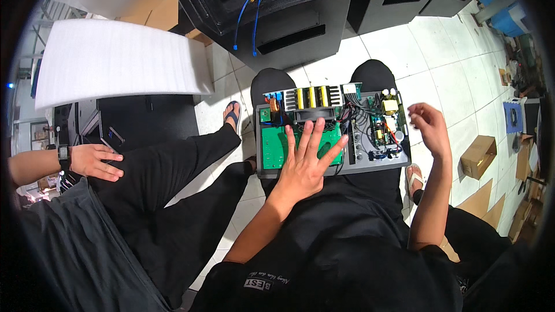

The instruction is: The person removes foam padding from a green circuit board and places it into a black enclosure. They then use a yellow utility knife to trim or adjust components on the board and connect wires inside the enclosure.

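Grey electronics panel [269, 171] is lying across the person's lap, passing beneath the left fingers and ending just short of the right ones. The left hand [303, 176] is spreading its fingers apart, back of the hand upward, over a green circuit board [274, 145], and these fingers are standing in the way of part of that board; I cannot tell whether they are pressing or only hovering. Just beyond those fingertips a black fan [314, 115] is sitting, its near edge partly hidden, and past it a row of yellow parts [313, 97] is running crosswise. A copper coil [274, 105] is showing ahead and to the left of the fingertips, while a tangle of dark wires [358, 112] is bunching to their right. The right hand [432, 130] is hanging beside the panel's right edge, its fingers curling; I cannot tell whether their tips are meeting. Nearest them, a yellow transformer [391, 106] is standing on the panel. Well ahead of the left fingers a black cabinet [326, 14] is looming, with blue wires [256, 20] dangling down it. Far to their left, a co-worker's hand [95, 160] is resting on a dark trouser leg, and white foam [121, 60] is lying beyond that. Right of the right fingers, a cardboard box [478, 157] is sitting on white floor tiles [439, 52].
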The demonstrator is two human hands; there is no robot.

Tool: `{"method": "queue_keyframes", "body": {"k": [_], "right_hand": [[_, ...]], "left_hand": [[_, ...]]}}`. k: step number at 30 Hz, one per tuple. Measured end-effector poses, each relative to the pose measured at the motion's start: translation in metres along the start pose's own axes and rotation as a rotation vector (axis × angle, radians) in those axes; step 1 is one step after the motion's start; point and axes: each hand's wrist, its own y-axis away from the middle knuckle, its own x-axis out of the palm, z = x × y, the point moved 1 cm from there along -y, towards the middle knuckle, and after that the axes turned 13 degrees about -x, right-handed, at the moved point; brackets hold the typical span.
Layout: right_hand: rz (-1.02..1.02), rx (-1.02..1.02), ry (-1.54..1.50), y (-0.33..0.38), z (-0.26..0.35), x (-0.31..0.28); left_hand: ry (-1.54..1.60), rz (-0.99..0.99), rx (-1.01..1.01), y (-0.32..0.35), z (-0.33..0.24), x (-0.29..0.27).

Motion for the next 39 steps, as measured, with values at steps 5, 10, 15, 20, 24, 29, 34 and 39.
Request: {"method": "queue_keyframes", "body": {"k": [5, 10, 15, 20, 24, 29, 34, 39], "right_hand": [[-0.051, -0.329, -0.232, -0.019, 0.07, 0.028], [0.314, -0.102, -0.818, -0.018, 0.124, 0.092], [0.453, -0.075, -0.636, -0.04, 0.151, 0.123], [0.59, -0.089, -0.498, -0.053, 0.171, 0.141], [0.655, -0.122, -0.428, -0.055, 0.182, 0.153], [0.597, -0.224, -0.349, -0.051, 0.186, 0.157], [0.624, -0.034, -0.369, -0.046, 0.189, 0.135], [0.674, -0.592, 0.345, 0.011, 0.188, 0.161]], "left_hand": [[0.086, -0.054, -0.04, 0.014, 0.005, 0.024], [0.058, -0.045, -0.04, 0.013, 0.004, 0.027], [0.063, -0.072, -0.026, 0.012, 0.005, 0.026], [-0.007, -0.008, -0.05, 0.013, 0.006, 0.027], [0.046, -0.025, -0.045, 0.012, 0.007, 0.025], [0.102, -0.036, -0.061, 0.011, 0.005, 0.021], [0.118, -0.013, -0.062, 0.016, 0.008, 0.024], [0.501, 0.1, -0.211, 0.012, 0.01, 0.041]]}}
